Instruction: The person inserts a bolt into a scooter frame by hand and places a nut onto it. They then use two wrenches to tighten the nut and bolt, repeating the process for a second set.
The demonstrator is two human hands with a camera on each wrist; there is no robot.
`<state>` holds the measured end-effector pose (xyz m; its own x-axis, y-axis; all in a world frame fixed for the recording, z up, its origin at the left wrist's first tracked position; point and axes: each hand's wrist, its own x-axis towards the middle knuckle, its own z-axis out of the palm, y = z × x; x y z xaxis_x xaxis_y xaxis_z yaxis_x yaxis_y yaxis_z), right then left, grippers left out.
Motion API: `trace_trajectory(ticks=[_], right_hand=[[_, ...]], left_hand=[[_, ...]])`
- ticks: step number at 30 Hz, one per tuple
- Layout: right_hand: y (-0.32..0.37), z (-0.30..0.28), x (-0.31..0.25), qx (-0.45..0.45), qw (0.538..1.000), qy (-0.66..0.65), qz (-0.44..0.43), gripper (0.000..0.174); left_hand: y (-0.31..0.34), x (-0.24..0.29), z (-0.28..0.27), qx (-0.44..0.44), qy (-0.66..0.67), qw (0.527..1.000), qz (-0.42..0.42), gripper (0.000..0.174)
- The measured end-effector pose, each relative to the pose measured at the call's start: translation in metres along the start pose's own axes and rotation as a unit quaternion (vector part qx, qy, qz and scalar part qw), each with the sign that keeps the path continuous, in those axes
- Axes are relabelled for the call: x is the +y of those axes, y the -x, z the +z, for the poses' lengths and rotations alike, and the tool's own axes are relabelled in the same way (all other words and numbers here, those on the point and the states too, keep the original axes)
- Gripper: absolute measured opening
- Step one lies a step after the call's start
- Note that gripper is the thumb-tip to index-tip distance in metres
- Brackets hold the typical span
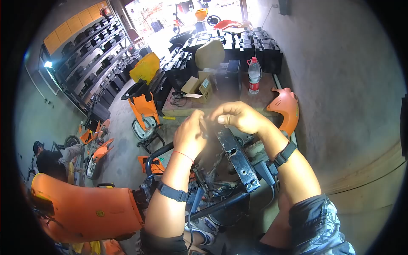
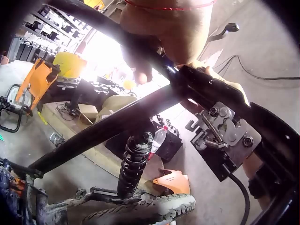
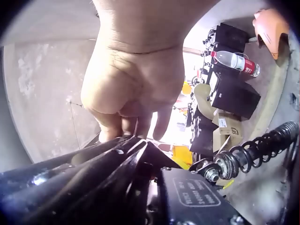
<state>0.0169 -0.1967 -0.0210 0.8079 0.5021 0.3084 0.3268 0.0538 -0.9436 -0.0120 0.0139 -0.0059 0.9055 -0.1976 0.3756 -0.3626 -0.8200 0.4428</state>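
- The left hand (image 1: 189, 134) is at the far end of the black metal frame (image 1: 236, 159), its fingers bent inward; whether it pinches anything there cannot be told.
- The right hand (image 1: 242, 118) is just beside it, fingers bent over the same end of the frame; its fingertips are partly hidden, so a hold on anything cannot be made out.
- The frame runs from under both hands back towards the person's body, between the two forearms.
- A metal latch (image 2: 225, 131) with a small spring is on the frame, and a black cable (image 2: 243, 197) leads down from it.
- Lower down are a coil-spring shock absorber (image 2: 133, 164) and a dirty tyre (image 2: 145, 211).
- Beyond the hands is a low tabletop (image 1: 265, 87) carrying a plastic bottle (image 1: 254, 78) with a red cap, an open cardboard box (image 1: 206, 90) and a black box (image 1: 228, 83).
- A curved orange panel (image 1: 289, 111) is at the tabletop's right end; a larger one (image 1: 91, 210) is left of the frame.
- Farther off, many black cases (image 1: 187, 59) are grouped near a bright doorway.
- Shelves (image 1: 91, 49) line the left wall, and a person in dark clothes (image 1: 51, 163) is low down near the grey floor (image 1: 119, 170).
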Motion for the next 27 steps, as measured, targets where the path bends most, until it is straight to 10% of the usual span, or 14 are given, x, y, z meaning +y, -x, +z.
trace_trajectory(ticks=[4, 27], right_hand=[[0.001, 0.010, 0.002, 0.018, 0.989, -0.144, -0.010, 0.022], [0.000, 0.002, 0.003, -0.020, 0.997, -0.066, -0.018, 0.023]], left_hand=[[-0.001, 0.000, 0.000, 0.004, 0.001, 1.000, 0.001, 0.022], [-0.001, 0.005, -0.004, -0.011, -0.004, 1.000, -0.017, 0.024]])
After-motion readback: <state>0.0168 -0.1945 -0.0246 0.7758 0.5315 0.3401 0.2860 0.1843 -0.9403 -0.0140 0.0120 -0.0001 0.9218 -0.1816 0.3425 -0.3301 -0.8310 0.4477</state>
